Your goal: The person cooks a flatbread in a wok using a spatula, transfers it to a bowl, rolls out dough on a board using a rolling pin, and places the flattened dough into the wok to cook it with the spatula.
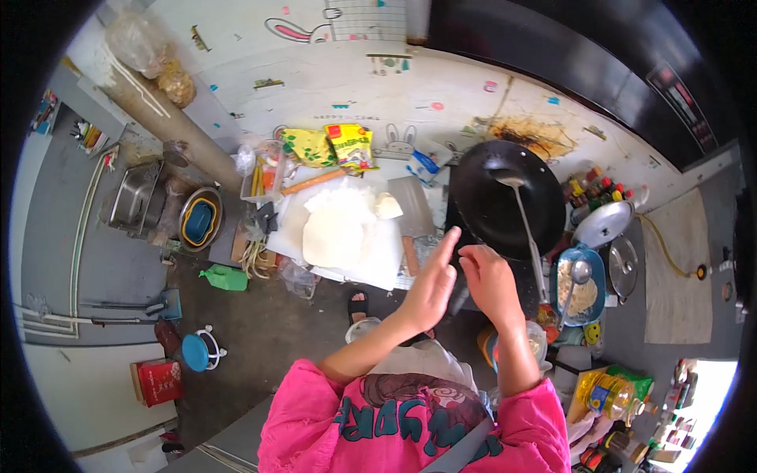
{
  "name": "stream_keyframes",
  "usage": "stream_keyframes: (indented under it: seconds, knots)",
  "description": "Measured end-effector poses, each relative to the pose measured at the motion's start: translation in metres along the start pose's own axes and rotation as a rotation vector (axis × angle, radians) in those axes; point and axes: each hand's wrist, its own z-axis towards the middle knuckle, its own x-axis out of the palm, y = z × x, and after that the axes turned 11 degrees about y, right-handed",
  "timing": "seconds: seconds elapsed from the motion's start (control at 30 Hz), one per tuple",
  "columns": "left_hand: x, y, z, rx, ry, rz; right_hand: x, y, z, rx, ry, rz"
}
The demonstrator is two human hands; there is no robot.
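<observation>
My left hand is raised in front of my body, flat, with fingers stretched out and nothing in it. Close beside it, my right hand has loosely bent fingers, and nothing shows in its grasp. Both are near the front edge of a black wok, which has a metal spatula resting inside. To the left, a flat sheet of dough lies on a floured white board, with a smaller dough piece beside it. A cleaver with a wooden handle lies at the board's right.
Behind the dough lie a rolling pin and a yellow packet. Right of the wok are a blue basin holding pale food and a ladle, a metal lid and several bottles. A range hood hangs above.
</observation>
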Motion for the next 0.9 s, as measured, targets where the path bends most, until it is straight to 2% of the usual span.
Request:
stream_keyframes:
  seconds: [0.07, 0.2, 0.33, 0.4, 0.5, 0.6, 0.7, 0.8, 0.9]
  knots:
    - [-0.044, 0.013, -0.012, -0.025, -0.125, 0.048, 0.031, 0.018, 0.028, -0.007, 0.055, -0.002]
    - [-0.128, 0.072, -0.047, -0.289, -0.362, 0.053, 0.102, 0.051, 0.079, -0.02, 0.145, -0.022]
    - [-0.212, 0.15, -0.102, -0.542, -0.302, 0.456, 0.191, 0.051, 0.12, 0.075, 0.303, 0.003]
    - [-0.241, 0.199, -0.138, -0.644, -0.218, 0.477, 0.242, 0.032, 0.132, 0.147, 0.403, -0.013]
    - [-0.269, 0.239, -0.155, -0.748, -0.209, 0.535, 0.298, 0.007, 0.157, 0.281, 0.58, -0.112]
    - [-0.286, 0.269, -0.136, -0.637, -0.226, 0.658, 0.34, -0.029, 0.188, 0.206, 0.389, -0.13]
    - [-0.298, 0.291, -0.103, -0.674, -0.21, 0.759, 0.376, -0.062, 0.217, 0.186, 0.112, -0.161]
    - [-0.304, 0.3, -0.075, -0.764, -0.179, 0.832, 0.388, -0.071, 0.232, 0.259, 0.122, -0.185]
    - [-0.311, 0.303, -0.06, -0.907, -0.099, 0.808, 0.401, -0.072, 0.24, 0.437, 0.213, -0.259]
